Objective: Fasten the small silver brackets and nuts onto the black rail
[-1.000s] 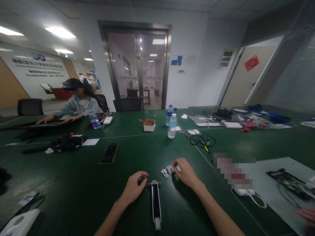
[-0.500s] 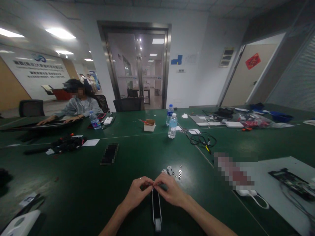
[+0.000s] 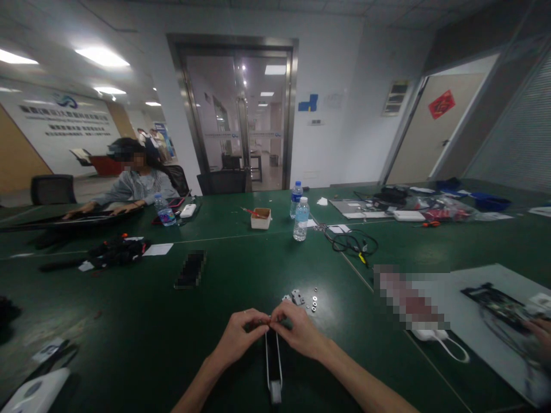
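A long, narrow, pale-edged frame [image 3: 281,367] with a dark middle lies lengthwise in front of me, with a light grey block [image 3: 275,393] at its near end. Over the far end, my left hand [image 3: 239,335] is closed in a pinch, thumb against fingers. My right hand [image 3: 299,332] pinches at the same spot, its fingertips touching or almost touching those of the left. Whatever small part sits between the fingertips is hidden. Just beyond my right hand are small grey metal blocks [image 3: 297,297] and several small rings [image 3: 314,304].
Two water bottles [image 3: 301,219] and a small box [image 3: 260,219] stand farther back. A dark phone [image 3: 190,269] lies left. Cables [image 3: 355,246] and a circuit board [image 3: 493,307] are right, with another person's hand [image 3: 540,332] beside the board. Across the table sits a person [image 3: 138,178].
Another person's hand has come in at the right edge, and the circuit board there has shifted slightly left. My own hands keep nearly the same pinch.
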Tool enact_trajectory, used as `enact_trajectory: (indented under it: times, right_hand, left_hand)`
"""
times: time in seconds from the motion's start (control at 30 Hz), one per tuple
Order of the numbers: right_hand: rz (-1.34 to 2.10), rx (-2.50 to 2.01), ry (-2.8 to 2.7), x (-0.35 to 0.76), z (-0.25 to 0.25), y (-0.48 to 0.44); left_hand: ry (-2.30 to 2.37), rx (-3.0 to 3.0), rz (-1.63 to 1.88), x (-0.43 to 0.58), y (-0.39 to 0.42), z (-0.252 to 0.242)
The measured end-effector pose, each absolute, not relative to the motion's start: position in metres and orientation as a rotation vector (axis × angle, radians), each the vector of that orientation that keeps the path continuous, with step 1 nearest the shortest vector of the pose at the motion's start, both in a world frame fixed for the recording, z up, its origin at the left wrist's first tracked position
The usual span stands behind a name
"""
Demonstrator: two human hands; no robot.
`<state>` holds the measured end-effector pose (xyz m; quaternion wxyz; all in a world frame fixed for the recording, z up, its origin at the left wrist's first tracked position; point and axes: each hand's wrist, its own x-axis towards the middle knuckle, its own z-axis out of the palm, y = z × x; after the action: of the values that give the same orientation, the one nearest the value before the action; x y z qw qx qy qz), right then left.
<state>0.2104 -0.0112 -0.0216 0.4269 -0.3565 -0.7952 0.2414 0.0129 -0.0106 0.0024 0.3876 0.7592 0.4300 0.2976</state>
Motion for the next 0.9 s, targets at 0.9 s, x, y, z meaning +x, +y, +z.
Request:
enact_trajectory:
  times: [0.9]
  right_hand:
    - [0.504, -1.228, -2.490, 0.245, -0.007, 0.005]
  left_hand:
    - [1.264, 2.106, 0.356, -0.008, 0.002, 0.008]
